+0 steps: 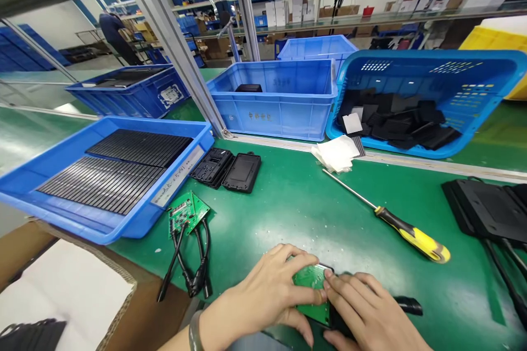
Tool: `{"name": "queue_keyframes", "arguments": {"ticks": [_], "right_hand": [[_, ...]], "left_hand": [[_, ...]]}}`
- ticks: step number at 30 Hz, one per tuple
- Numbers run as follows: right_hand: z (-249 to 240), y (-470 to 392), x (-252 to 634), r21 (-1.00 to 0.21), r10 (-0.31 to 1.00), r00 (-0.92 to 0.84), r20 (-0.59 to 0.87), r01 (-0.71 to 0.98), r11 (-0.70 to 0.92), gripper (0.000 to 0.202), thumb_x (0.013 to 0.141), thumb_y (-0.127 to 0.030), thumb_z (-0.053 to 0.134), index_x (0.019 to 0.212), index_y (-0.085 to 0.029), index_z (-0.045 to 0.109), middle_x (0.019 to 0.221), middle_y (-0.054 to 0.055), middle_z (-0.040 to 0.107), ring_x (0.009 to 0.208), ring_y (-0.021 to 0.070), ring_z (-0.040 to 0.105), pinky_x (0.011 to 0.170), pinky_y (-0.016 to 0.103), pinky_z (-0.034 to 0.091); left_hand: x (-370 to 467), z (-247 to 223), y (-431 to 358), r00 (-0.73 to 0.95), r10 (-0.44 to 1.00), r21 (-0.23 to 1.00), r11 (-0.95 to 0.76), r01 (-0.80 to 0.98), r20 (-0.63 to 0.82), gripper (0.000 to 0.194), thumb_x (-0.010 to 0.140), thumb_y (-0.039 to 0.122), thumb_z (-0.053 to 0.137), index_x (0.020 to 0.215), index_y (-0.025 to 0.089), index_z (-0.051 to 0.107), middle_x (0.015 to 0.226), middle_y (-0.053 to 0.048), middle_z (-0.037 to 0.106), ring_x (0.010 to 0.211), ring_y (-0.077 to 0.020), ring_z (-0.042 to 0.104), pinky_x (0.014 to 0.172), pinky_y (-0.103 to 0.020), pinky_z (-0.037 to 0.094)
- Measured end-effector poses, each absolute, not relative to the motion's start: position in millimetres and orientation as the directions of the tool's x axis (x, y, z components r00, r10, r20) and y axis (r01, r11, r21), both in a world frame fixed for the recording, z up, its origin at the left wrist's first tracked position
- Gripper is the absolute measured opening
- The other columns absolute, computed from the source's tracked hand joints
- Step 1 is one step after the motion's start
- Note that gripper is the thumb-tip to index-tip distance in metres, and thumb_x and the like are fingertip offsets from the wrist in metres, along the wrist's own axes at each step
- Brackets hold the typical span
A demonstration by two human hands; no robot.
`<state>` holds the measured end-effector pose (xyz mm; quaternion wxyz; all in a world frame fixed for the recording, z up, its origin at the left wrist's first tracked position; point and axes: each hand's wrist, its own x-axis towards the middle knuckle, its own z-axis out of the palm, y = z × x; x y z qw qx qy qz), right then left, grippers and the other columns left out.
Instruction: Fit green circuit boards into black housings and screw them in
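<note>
At the near edge of the green bench mat, my left hand (267, 290) and my right hand (366, 310) press together on a green circuit board (310, 278) that sits in a black plastic housing (405, 305). Fingers of both hands lie on top of the board. Most of the housing is hidden under my right hand. A second green circuit board (187, 211) with black cables (193, 269) lies to the left of my hands. A yellow-and-black-handled screwdriver (405, 230) rests to the upper right.
Two black housing shells (226, 169) lie at mid-bench. Blue bins stand behind: one with black slotted trays (119, 167), one nearly bare (275, 101), a tilted basket of black pads (411, 115). White paper squares (337, 153), a cardboard box (61, 285) at left, black parts (486, 208) at right.
</note>
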<state>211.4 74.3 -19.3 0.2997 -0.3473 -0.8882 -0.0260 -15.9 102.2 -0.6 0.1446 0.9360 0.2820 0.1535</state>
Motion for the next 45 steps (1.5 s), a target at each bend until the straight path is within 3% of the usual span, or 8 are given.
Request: {"name": "queue_keyframes", "arguments": {"ticks": [4,11,15,19,22,28,34,45], "right_hand": [[-16.9,74.7,206.7,-0.178,0.605,-0.583,0.542,0.625,0.76,0.044,0.104,-0.039,0.031,0.094,-0.017,0.068,0.084,0.004,0.074,0.078,0.0184,0.066,0.08,0.036,0.045],[15.9,91.9,224.5,-0.243,0.594,-0.725,0.349,0.542,0.804,0.039,0.102,-0.046,0.036,0.098,-0.021,0.067,0.092,0.002,0.074,0.079,0.0166,0.069,0.076,0.03,0.052],[15.8,130.0,274.4,0.156,0.727,-0.579,0.369,0.81,0.565,0.046,0.101,-0.041,0.03,0.112,-0.012,0.065,0.104,0.018,0.07,0.086,0.0299,0.07,0.066,0.039,0.054],[-3.9,156.0,311.8,0.298,0.845,-0.43,0.319,0.891,0.341,0.064,0.099,-0.046,0.013,0.071,-0.015,0.061,0.06,0.014,0.058,0.054,0.0331,0.063,0.043,0.04,0.043],[2.6,150.5,304.8,0.114,0.845,-0.434,0.312,0.9,0.42,0.054,0.1,-0.052,0.02,0.068,-0.022,0.051,0.053,0.003,0.056,0.044,0.022,0.061,0.038,0.031,0.043],[55.7,110.4,233.7,-0.691,0.877,-0.12,0.465,0.57,0.444,0.021,0.09,-0.044,0.058,0.095,-0.026,0.05,0.075,0.001,0.073,0.063,0.0182,0.072,0.055,0.025,0.059],[36.4,119.3,179.9,-0.559,0.728,-0.336,0.597,0.477,0.679,0.005,0.089,-0.025,0.059,0.086,-0.024,0.056,0.075,0.001,0.071,0.064,0.0143,0.07,0.057,0.021,0.056],[38.4,128.2,149.2,-0.575,0.712,-0.448,0.54,0.421,0.701,0.005,0.091,-0.025,0.059,0.089,-0.022,0.063,0.083,0.003,0.074,0.07,0.0152,0.071,0.062,0.023,0.056]], "left_hand": [[-10.1,-14.2,83.8,0.766,0.541,0.157,-0.839,0.521,0.347,0.051,0.088,0.062,0.057,0.119,0.022,0.064,0.126,-0.009,0.061,0.117,-0.0279,0.051,0.105,-0.048,0.039],[22.3,-41.0,49.0,0.54,0.476,-0.121,-0.662,0.739,0.694,0.028,0.092,0.011,0.045,0.099,0.011,0.072,0.104,-0.009,0.074,0.101,-0.0248,0.068,0.103,-0.039,0.044],[30.0,-39.7,43.7,0.549,0.473,-0.197,-0.606,0.771,0.69,0.026,0.091,0.015,0.048,0.1,0.011,0.072,0.104,-0.011,0.076,0.099,-0.0271,0.071,0.101,-0.04,0.047],[34.3,-41.2,38.3,0.532,0.531,-0.194,-0.564,0.803,0.66,0.032,0.089,0.013,0.042,0.105,0.01,0.069,0.11,-0.014,0.075,0.102,-0.0306,0.07,0.106,-0.048,0.041],[40.2,-44.4,35.3,0.509,0.55,-0.203,-0.522,0.828,0.662,0.032,0.087,0.013,0.042,0.107,0.01,0.067,0.111,-0.014,0.074,0.103,-0.0318,0.07,0.108,-0.049,0.037],[49.8,-44.6,36.5,0.455,0.504,-0.213,-0.465,0.859,0.734,0.019,0.086,0.012,0.05,0.092,0.011,0.067,0.1,-0.016,0.076,0.096,-0.034,0.073,0.099,-0.048,0.044],[48.7,-44.5,38.5,0.431,0.494,-0.181,-0.474,0.861,0.755,0.023,0.091,0.013,0.042,0.09,0.014,0.065,0.098,-0.015,0.077,0.096,-0.0319,0.073,0.1,-0.046,0.044],[53.5,-50.8,40.8,0.361,0.466,-0.121,-0.468,0.875,0.808,0.016,0.087,0.012,0.046,0.084,0.016,0.061,0.088,-0.013,0.075,0.09,-0.0283,0.074,0.105,-0.046,0.041]]}}
